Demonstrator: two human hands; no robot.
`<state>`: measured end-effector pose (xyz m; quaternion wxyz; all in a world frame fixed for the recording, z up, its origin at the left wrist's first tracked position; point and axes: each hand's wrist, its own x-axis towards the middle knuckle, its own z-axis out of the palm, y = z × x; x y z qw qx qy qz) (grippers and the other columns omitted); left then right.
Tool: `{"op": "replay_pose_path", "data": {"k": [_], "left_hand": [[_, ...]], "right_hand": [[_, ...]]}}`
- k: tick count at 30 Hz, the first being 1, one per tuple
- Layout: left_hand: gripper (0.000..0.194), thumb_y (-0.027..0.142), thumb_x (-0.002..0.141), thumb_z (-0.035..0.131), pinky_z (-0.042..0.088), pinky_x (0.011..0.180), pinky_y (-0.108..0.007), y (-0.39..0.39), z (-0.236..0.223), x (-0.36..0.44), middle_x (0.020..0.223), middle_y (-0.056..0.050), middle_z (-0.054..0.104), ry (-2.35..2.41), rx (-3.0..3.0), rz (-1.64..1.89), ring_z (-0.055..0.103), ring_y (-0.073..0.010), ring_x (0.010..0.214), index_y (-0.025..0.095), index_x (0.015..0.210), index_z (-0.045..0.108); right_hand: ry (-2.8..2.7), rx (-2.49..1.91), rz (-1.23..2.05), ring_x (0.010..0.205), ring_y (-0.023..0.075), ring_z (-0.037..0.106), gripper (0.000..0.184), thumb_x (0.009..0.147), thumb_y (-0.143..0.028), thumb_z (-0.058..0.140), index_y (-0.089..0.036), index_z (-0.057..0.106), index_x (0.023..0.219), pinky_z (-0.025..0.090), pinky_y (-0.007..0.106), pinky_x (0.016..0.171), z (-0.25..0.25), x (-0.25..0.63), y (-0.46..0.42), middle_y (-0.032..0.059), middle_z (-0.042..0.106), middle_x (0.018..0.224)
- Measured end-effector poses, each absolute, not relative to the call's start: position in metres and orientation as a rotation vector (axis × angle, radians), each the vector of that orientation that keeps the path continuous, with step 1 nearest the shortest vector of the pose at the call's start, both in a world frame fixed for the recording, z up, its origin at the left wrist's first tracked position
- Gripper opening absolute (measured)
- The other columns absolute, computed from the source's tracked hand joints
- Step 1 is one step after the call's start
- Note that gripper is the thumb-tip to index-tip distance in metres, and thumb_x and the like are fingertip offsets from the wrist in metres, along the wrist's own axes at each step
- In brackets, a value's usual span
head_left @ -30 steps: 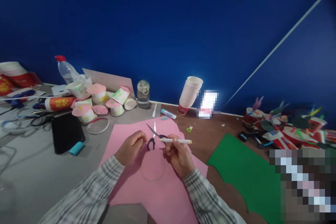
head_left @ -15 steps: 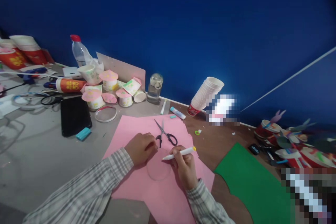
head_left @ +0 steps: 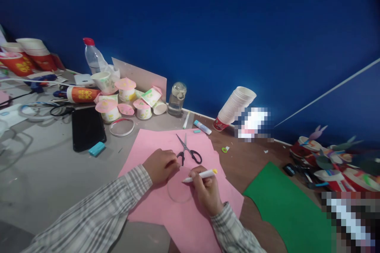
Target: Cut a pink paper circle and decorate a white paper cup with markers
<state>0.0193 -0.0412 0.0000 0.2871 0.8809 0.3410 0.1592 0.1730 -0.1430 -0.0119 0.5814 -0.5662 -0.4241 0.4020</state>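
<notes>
The white marker [head_left: 206,174], over the scissors [head_left: 185,149] a second ago, now points into a faint circle [head_left: 179,193] on the pink paper [head_left: 190,221] just nearer than them, seemingly placed for drawing. The right hand [head_left: 207,191] pinches it; left of the scissors, the left hand [head_left: 162,166] curls, contents hidden.

Craft workspace | scissors [head_left: 185,148] on pink paper [head_left: 184,217], six o'clock | decorated cups [head_left: 127,95], nine o'clock | stacked cups [head_left: 234,106], three o'clock

Two hands [head_left: 162,166], one pair of scissors [head_left: 185,148]
</notes>
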Motion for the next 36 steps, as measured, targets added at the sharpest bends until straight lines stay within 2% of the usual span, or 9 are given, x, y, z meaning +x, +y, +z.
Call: {"op": "replay_pose_path", "data": {"k": [13, 19, 22, 24, 26, 29, 32, 34, 36], "left_hand": [[0.018, 0.031, 0.075, 0.053, 0.038, 0.061, -0.03, -0.042, -0.003, 0.018, 0.065, 0.004, 0.062, 0.857, 2.379, 0.458, 0.056, -0.0165, 0.06, 0.023, 0.06, 0.058], [0.019, 0.03, 0.071, 0.058, 0.035, 0.059, -0.031, -0.043, -0.002, 0.019, 0.058, 0.006, 0.057, 0.864, 2.305, 0.522, 0.053, -0.0164, 0.057, 0.023, 0.054, 0.056], [0.016, 0.028, 0.068, 0.06, 0.035, 0.055, -0.03, -0.041, -0.006, 0.019, 0.056, 0.006, 0.056, 0.889, 2.214, 0.585, 0.051, -0.0159, 0.054, 0.023, 0.054, 0.055], [0.01, 0.024, 0.067, 0.058, 0.037, 0.053, -0.028, -0.039, -0.009, 0.018, 0.056, 0.006, 0.056, 0.906, 2.125, 0.641, 0.051, -0.0159, 0.054, 0.022, 0.058, 0.056], [0.003, 0.021, 0.067, 0.053, 0.04, 0.051, -0.027, -0.036, -0.011, 0.016, 0.057, 0.006, 0.055, 0.903, 2.026, 0.707, 0.051, -0.0152, 0.054, 0.022, 0.066, 0.055], [0.019, 0.015, 0.066, 0.045, 0.044, 0.052, -0.026, -0.031, -0.009, 0.012, 0.064, 0.006, 0.052, 0.864, 1.894, 0.817, 0.051, -0.0138, 0.055, 0.021, 0.083, 0.052], [0.028, 0.013, 0.065, 0.041, 0.048, 0.059, -0.028, -0.031, -0.006, 0.011, 0.073, 0.004, 0.051, 0.821, 1.811, 0.921, 0.052, -0.0135, 0.061, 0.022, 0.091, 0.047], [0.03, 0.012, 0.066, 0.04, 0.049, 0.063, -0.03, -0.034, -0.006, 0.013, 0.076, 0.003, 0.052, 0.788, 1.782, 0.966, 0.054, -0.0139, 0.064, 0.023, 0.094, 0.045], [0.039, 0.015, 0.069, 0.043, 0.051, 0.062, -0.03, -0.04, -0.006, 0.015, 0.079, 0.003, 0.056, 0.747, 1.764, 0.977, 0.056, -0.0151, 0.065, 0.024, 0.107, 0.039]], "right_hand": [[-1.161, -1.385, 0.873, 0.048, 0.019, 0.059, 0.018, 0.073, -0.018, 0.057, -0.021, 0.058, 0.056, 0.048, 0.025, 0.046, -0.015, 0.17, -0.145, -0.0017, 0.06, 0.048], [-1.004, -1.269, 0.944, 0.045, 0.0158, 0.051, 0.016, 0.068, -0.02, 0.064, -0.02, 0.062, 0.051, 0.043, 0.023, 0.042, -0.015, 0.167, -0.147, -0.0025, 0.058, 0.048], [-0.731, -1.116, 0.989, 0.031, 0.0092, 0.037, 0.015, 0.068, -0.026, 0.063, -0.019, 0.063, 0.056, 0.035, 0.019, 0.032, -0.017, 0.172, -0.143, -0.008, 0.047, 0.038], [-0.648, -1.069, 0.946, 0.028, 0.0069, 0.029, 0.017, 0.071, -0.03, 0.059, -0.019, 0.063, 0.058, 0.028, 0.016, 0.03, -0.017, 0.178, -0.138, -0.0107, 0.04, 0.034], [-0.593, -1.027, 0.918, 0.029, 0.0069, 0.029, 0.018, 0.072, -0.031, 0.057, -0.019, 0.062, 0.059, 0.027, 0.015, 0.03, -0.017, 0.185, -0.133, -0.0108, 0.039, 0.033], [-0.546, -0.974, 0.909, 0.031, 0.0084, 0.033, 0.02, 0.073, -0.032, 0.055, -0.019, 0.062, 0.06, 0.03, 0.015, 0.032, -0.018, 0.189, -0.128, -0.0092, 0.042, 0.032], [-0.534, -0.935, 0.939, 0.033, 0.011, 0.038, 0.019, 0.072, -0.032, 0.055, -0.017, 0.065, 0.065, 0.03, 0.016, 0.031, -0.018, 0.188, -0.128, -0.0056, 0.049, 0.033], [-0.534, -0.912, 0.977, 0.033, 0.0116, 0.039, 0.016, 0.071, -0.03, 0.056, -0.017, 0.066, 0.07, 0.029, 0.016, 0.029, -0.017, 0.186, -0.129, -0.0032, 0.054, 0.036], [-0.534, -0.884, 1.014, 0.032, 0.0114, 0.038, 0.015, 0.07, -0.028, 0.057, -0.017, 0.066, 0.072, 0.028, 0.015, 0.028, -0.016, 0.184, -0.13, -0.0016, 0.058, 0.039]]}}
